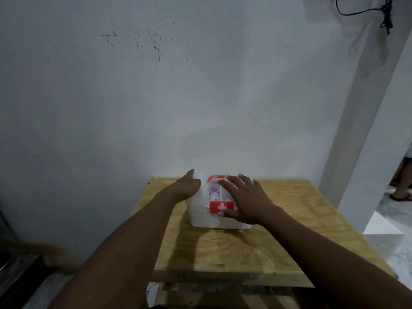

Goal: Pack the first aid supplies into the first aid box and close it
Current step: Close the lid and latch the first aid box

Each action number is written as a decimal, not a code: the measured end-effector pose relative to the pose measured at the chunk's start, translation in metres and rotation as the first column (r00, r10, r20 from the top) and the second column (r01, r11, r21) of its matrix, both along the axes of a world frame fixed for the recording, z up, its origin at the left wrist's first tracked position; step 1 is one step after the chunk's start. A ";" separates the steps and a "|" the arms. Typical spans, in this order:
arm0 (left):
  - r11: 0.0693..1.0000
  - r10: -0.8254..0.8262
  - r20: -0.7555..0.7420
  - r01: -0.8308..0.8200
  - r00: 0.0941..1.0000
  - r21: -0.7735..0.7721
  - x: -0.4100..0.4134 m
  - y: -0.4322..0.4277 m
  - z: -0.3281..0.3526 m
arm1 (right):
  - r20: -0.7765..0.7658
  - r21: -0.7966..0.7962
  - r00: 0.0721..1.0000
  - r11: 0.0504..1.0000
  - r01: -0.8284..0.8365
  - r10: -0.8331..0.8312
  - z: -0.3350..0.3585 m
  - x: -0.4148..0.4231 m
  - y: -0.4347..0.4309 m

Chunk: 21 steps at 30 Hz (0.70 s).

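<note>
First aid box (214,219) — both hands flat atop.

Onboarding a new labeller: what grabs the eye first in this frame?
The white first aid box with its red cross latch, at the middle of the wooden table, draws the eye first. Both hands are on it: the left hand on the lid's left side, the right hand spread over the top with the thumb by the latch. Behind it, the pale wall has dark splatter marks at upper left.
</note>
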<state>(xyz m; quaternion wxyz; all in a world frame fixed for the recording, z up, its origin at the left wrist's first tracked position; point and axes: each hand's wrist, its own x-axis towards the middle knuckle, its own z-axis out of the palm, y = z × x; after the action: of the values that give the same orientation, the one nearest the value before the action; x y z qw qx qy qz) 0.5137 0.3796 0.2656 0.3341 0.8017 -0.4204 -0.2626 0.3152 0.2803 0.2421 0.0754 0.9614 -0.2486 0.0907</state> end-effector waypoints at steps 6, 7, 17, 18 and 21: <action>0.987 -0.146 0.234 0.123 0.961 0.107 -0.004 -0.004 -0.009 | -0.009 -0.017 1.000 1.000 -0.006 0.005 0.000 0.000 -0.001; 0.985 -0.152 0.237 0.126 0.960 0.119 -0.004 -0.004 -0.008 | -0.007 -0.022 1.000 1.000 -0.004 0.004 -0.001 0.001 0.000; 0.983 -0.156 0.268 0.122 0.951 0.139 -0.007 -0.003 -0.010 | 0.000 -0.037 1.000 0.999 0.003 -0.003 -0.001 0.001 0.003; 0.983 -0.154 0.284 0.117 0.946 0.140 -0.008 -0.002 -0.011 | 0.012 -0.014 1.000 1.000 -0.002 0.002 -0.001 0.001 0.004; 0.983 -0.154 0.295 0.117 0.943 0.140 -0.008 -0.002 -0.012 | 0.108 0.147 0.994 0.989 0.006 -0.022 0.010 0.002 0.000</action>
<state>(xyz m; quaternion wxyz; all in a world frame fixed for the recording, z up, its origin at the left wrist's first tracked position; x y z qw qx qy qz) 0.5055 0.3779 0.2536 0.1975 0.8202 -0.5047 -0.1831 0.3177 0.2801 0.2523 -0.0086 0.9562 -0.2649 0.1243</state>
